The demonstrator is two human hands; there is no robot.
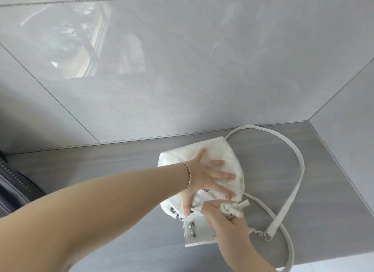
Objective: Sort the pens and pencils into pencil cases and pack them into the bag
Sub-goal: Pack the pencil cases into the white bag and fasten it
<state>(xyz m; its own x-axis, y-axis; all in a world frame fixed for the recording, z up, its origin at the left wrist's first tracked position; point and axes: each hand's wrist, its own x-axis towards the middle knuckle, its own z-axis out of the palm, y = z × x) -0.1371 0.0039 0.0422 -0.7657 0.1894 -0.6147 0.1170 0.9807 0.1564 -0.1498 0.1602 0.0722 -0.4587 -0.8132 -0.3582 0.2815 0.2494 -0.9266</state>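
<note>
A white quilted bag [226, 150] lies on its side on the grey counter [101, 166], with its mouth toward me. My left hand [204, 176] presses flat on the bag, fingers spread wide. Just below it my right hand [224, 217] pinches the bag's white drawstring [234, 208] at the gathered mouth. The bag's flap [197, 233] lies open toward me. No pens, pencils or pencil cases show.
The bag's long white strap [293, 156] loops across the counter to the right. A dark bag with a zip [14, 180] sits at the left edge. Glossy grey wall tiles [182, 69] rise behind the counter, and the counter's front edge runs along the bottom right.
</note>
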